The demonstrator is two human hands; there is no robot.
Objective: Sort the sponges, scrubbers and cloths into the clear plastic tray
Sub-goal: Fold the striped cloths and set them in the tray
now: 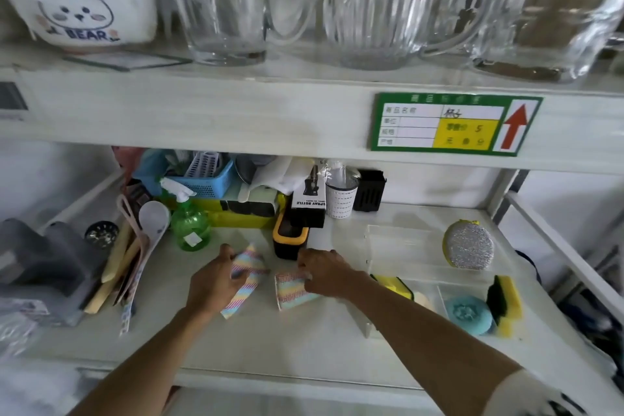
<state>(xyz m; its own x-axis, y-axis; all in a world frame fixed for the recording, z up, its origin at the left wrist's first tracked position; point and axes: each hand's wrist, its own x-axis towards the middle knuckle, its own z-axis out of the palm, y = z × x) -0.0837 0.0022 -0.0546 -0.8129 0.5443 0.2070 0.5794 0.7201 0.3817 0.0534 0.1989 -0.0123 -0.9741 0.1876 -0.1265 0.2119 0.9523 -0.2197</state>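
Note:
Two pastel striped cloths lie on the white shelf. My left hand (216, 280) grips the left cloth (245, 284), which is crumpled and partly lifted. My right hand (324, 272) pinches the upper edge of the right cloth (292, 292). To the right stands the clear plastic tray (398, 240). It holds a silver scrubber with a yellow back (468, 245), a blue round scrubber (467, 314), a yellow-and-black sponge (504, 307) standing on edge, and another yellow sponge (393, 284) partly hidden behind my right forearm.
A green spray bottle (189, 224), a black-and-yellow box (289, 238), a spray bottle carton (309, 201) and a blue basket (206, 179) crowd the back. Spoons and wooden utensils (135, 253) lie left. The upper shelf (236, 111) overhangs with glass jugs.

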